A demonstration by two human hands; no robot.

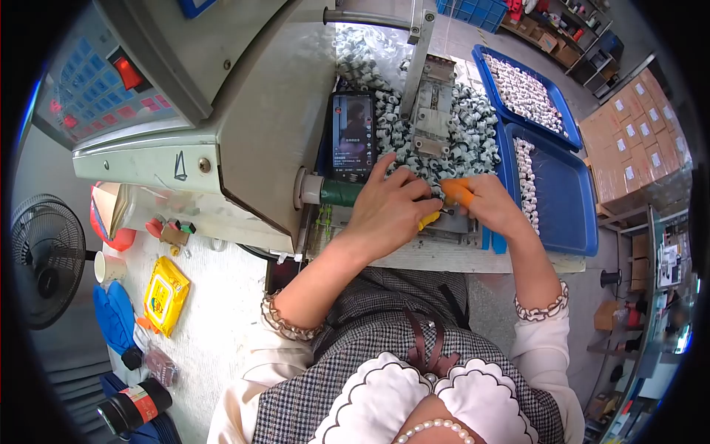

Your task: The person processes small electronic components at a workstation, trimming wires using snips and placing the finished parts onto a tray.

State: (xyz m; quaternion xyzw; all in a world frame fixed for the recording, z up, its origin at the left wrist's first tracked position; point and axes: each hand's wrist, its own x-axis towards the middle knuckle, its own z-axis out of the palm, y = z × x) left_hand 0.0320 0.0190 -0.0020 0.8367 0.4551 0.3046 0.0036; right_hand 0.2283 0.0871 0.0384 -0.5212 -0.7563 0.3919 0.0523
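Note:
My left hand (388, 211) is bent over the work spot beside the green-wrapped spindle (340, 193), its fingers closed near a small yellow piece (429, 220); what they grip is hidden. Facing it, my right hand (484, 203) is closed, with orange coverings (457, 191) on its fingertips; anything pinched there is too small to name. Behind both hands lies a heap of small white and dark parts (473, 122), around a metal fixture (433, 107). A phone (353, 133) with a lit screen stands left of the heap.
Blue trays (596, 214) holding white parts stand at the right. The machine housing (274, 111) rises at the left, above a yellow packet (166, 296), a paper cup (109, 268) and a dark jar (134, 405). Stacked cartons (636, 140) are farther right.

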